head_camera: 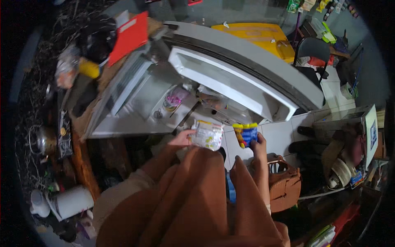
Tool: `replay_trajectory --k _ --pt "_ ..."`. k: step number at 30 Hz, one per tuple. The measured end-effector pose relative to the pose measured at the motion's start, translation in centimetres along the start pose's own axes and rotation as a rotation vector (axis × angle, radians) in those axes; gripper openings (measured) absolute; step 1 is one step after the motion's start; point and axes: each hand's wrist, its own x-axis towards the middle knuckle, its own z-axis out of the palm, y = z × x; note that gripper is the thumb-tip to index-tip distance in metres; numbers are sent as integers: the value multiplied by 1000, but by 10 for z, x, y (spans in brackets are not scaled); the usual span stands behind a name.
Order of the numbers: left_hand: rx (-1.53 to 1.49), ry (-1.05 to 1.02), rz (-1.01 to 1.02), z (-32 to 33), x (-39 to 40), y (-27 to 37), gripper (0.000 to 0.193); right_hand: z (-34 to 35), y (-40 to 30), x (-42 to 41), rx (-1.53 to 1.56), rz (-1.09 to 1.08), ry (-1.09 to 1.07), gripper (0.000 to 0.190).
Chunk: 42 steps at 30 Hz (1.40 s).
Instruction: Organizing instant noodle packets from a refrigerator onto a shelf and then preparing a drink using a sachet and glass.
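My left hand grips the left edge of a white plastic packet with printed marks, above my knee. To its right, my right hand holds a blue and yellow packet by its right side. The two packets are apart. Beyond them stands an open refrigerator, its door swung out with a white door bin on its inner side. Inside the refrigerator lie a clear bag with something pink and more clear plastic-wrapped items.
A broken brown plastic chair or stool stands at the right. A yellow table and a black chair are behind the door. A red folder-like sheet lies on top of the refrigerator. At the lower left is a white cylindrical container.
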Motion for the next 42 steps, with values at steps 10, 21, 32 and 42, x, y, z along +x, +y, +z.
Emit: replay_trajectory --k 10,21,32,42 --pt "97 -149 494 126 -153 52 32 20 -209 -93 -486 -575 -93 22" --pt "-168 -685 317 121 -212 37 28 113 -138 -109 -197 -193 -419 17" --pt "-161 -770 302 108 -301 42 24 210 -117 -156 218 162 -462 13" --pt "-382 -751 16 183 -210 11 24 111 -150 -139 377 82 -419 38"
